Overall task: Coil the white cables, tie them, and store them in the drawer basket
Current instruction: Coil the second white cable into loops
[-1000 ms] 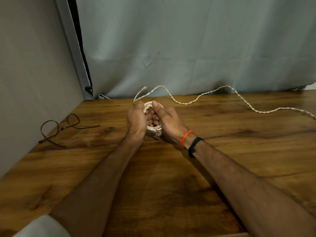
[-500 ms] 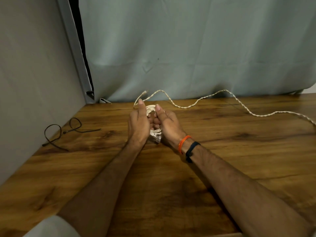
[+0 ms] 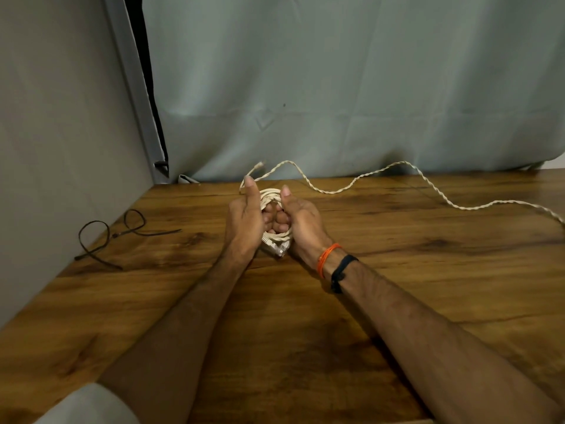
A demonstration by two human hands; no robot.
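A small coil of white cable (image 3: 273, 197) sits between my two hands above the middle of the wooden table (image 3: 397, 270). My left hand (image 3: 244, 221) holds the coil's left side with its thumb raised. My right hand (image 3: 301, 223) holds the right side, fingers curled inside the loops. A clear plug (image 3: 276, 248) hangs at the coil's bottom. The uncoiled twisted white cable (image 3: 428, 185) trails from the coil across the table and off to the right. A short free end with a connector (image 3: 260, 165) sticks up behind my left thumb. No drawer basket is in view.
Two dark cable ties (image 3: 110, 237) lie looped on the table at the left, near the grey side wall (image 3: 46, 148). A grey-green cloth backdrop (image 3: 336, 87) hangs along the table's far edge.
My thumbs have lifted off the top of the coil and now point up. Both hands stay at the same place, and the trailing cable lies much as before.
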